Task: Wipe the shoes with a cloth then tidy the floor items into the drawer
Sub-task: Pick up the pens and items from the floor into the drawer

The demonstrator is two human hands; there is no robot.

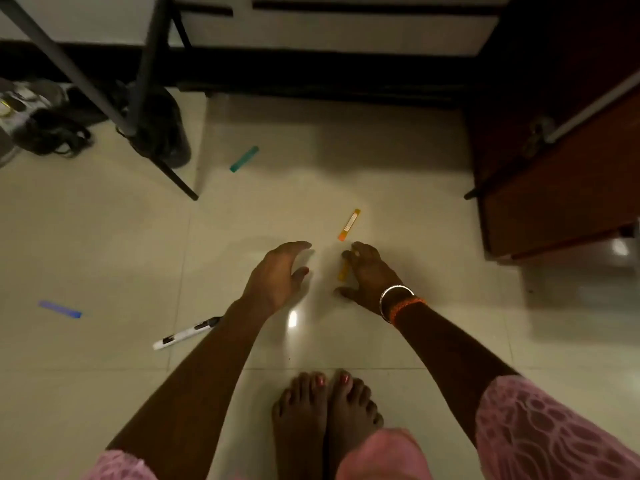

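Note:
My right hand (372, 271) reaches down to the tiled floor, and its fingers curl over a short yellow marker (343, 273). Just beyond it lies an orange marker (349, 225). My left hand (278, 271) hovers beside the right one with relaxed fingers and holds nothing. A teal marker (244, 159) lies further back. A blue marker (59, 309) sits far left, and a white and black pen (183, 335) lies by my left forearm. Dark shoes (52, 133) sit at the back left. White drawer fronts (346, 26) run along the back.
A black metal stand (152, 81) has legs reaching onto the floor at the back left, with a dark shoe (166, 133) under it. A brown wooden cabinet (554, 188) stands at the right. My bare feet (325, 410) are on the tiles below my hands.

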